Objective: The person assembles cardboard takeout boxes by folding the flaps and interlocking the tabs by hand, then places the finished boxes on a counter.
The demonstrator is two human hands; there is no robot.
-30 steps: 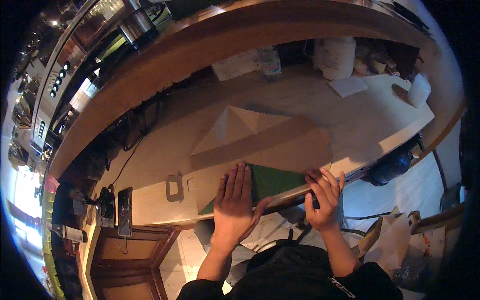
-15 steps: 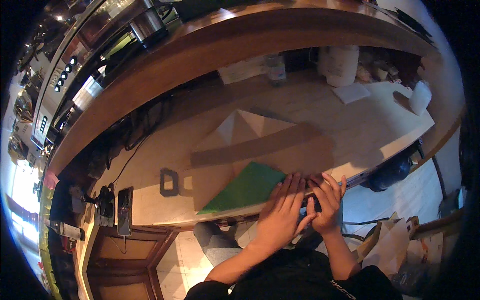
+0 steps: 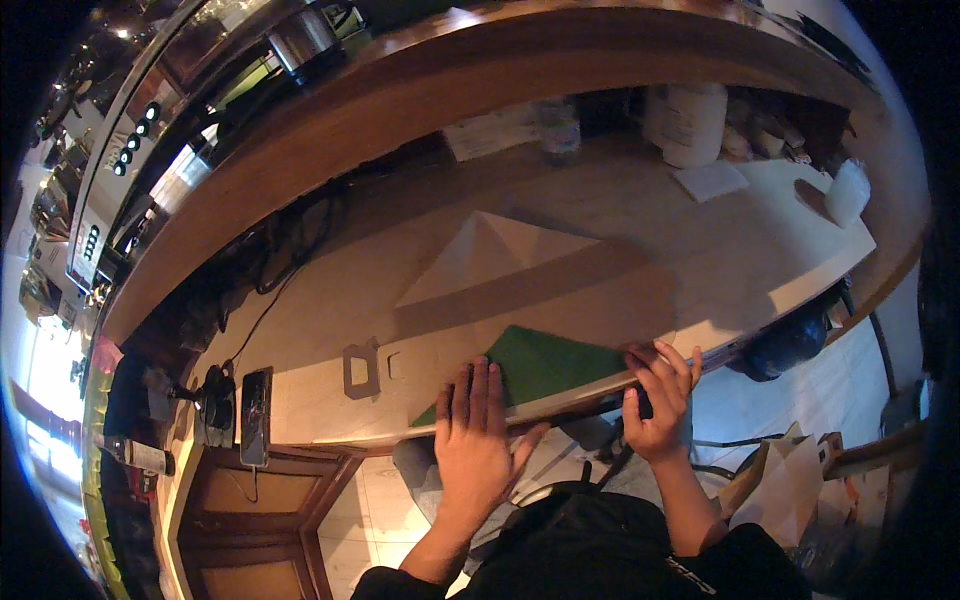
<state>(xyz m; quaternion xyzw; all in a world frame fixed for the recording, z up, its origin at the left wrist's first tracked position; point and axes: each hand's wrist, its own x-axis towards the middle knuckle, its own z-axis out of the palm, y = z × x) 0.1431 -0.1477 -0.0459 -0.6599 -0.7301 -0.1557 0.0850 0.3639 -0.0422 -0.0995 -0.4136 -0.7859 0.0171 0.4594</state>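
A green sheet of paper, folded into a wide triangle, lies along the table's front edge. Its peak points away from me. My left hand rests flat over its left part, fingers stretched out and thumb held out to the side. At its right corner, the fingertips of my right hand touch the paper, with the fingers apart and loosely bent. Behind the green paper is a pale folded sheet with a pointed top and creases, partly in shadow.
Left of the papers lies a dark, flat rectangular frame. A phone with a cable sits at the table's left end. Under the shelf stand a clear bottle and a white container. A white roll is far right.
My left hand has slid left across the green paper, away from my right hand, showing the paper's right half. My right hand stays near the right corner.
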